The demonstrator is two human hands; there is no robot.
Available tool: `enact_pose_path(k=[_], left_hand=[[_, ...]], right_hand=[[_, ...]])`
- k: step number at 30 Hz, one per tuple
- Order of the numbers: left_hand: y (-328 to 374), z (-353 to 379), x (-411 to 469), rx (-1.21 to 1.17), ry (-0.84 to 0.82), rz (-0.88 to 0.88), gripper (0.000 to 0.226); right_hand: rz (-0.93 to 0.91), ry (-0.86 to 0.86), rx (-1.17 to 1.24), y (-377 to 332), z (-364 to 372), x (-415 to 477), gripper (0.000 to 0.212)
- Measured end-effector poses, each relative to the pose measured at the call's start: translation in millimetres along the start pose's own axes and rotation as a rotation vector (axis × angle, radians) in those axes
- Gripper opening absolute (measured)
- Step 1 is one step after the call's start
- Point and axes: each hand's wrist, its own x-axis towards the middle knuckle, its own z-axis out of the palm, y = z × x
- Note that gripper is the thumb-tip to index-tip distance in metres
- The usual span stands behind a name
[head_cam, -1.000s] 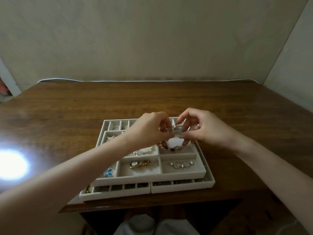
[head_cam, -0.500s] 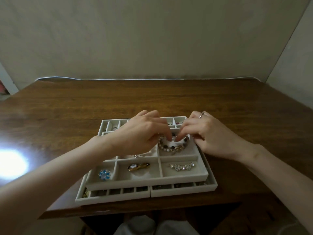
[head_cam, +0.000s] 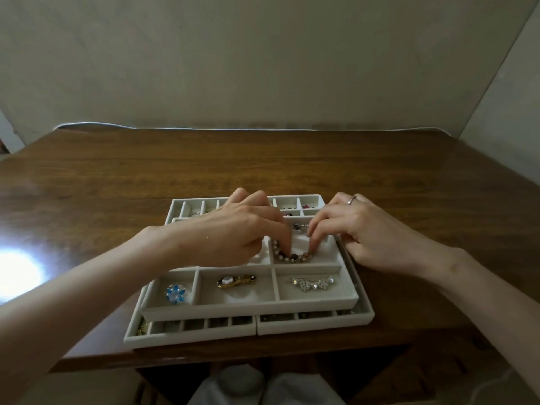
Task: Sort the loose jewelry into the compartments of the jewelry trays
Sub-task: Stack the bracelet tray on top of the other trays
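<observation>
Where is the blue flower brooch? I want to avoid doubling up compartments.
In the head view, the blue flower brooch lies in the top tray's near-left compartment, left of the gold brooch.

Dim scene; bright glare on table (head_cam: 87,182) left.

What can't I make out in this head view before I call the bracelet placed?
- Far half of the beaded bracelet: hidden behind the fingers of the left hand and right hand; whether either still pinches it is unclear.
- Compartment under the left hand: contents covered.
- Lower trays: mostly overlapped by the top tray; items in their narrow slots are too dark and small to name.
</observation>
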Motion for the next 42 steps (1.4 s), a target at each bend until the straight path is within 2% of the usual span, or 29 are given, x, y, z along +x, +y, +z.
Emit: enact_pose_path(k=[3, 7, 11, 17, 19, 21, 26, 29, 34, 42], left_hand=[[-0.6, 1.0, -1.1, 0.0, 0.009, -0.015, 0.038], [1.1, -2.5, -5.1, -0.092, 0.088, -0.023, 0.03], [-0.9, -4.4, -5.5, -0.148, 0.162, -0.032, 0.036], [5.8, 1.7, 6.1, -0.107, 0.053, 0.044, 0.049], [5.6, 1.5, 8.4, -0.111, 0.044, 0.059, 0.046], [0.4, -3.4, 6.4, -0.118, 0.102, 0.06, 0.038], [-22.6, -30.3, -15.1, -0.175, 0.248, -0.061, 0.029], [-32.2, -39.7, -33.5, -0.201, 0.278, -0.114, 0.026], [-41.8, -43.1, -72.4, -0.194, 0.215, -0.218, 0.02], [-46.2, -46.3, -110.0, -0.148, 0.191, -0.266, 0.019]], right_hand=[[-0.016, 0.069, 0.011, 0.6, 0.2, -1.4, 0.045], [-0.035, 0.178, 0.161, -11.7, -12.0, -12.0, 0.018], [-0.066, 0.092, 0.072, -22.9, -15.6, -21.6, 0.026], [-0.076, 0.034, 0.007, -26.0, -1.9, -25.0, 0.026], [-0.079, 0.042, 0.009, -25.3, 0.2, -25.0, 0.025], [-0.084, 0.055, 0.031, -24.0, 0.7, -24.6, 0.025], [-0.071, 0.144, 0.253, -22.5, -6.3, -12.8, 0.024], [-0.106, 0.149, 0.292, -26.9, -5.9, 5.2, 0.023], [-0.15, 0.112, 0.298, -40.3, 3.0, 37.0, 0.015], [-0.143, 0.103, 0.295, -48.5, 6.3, 71.2, 0.006]])
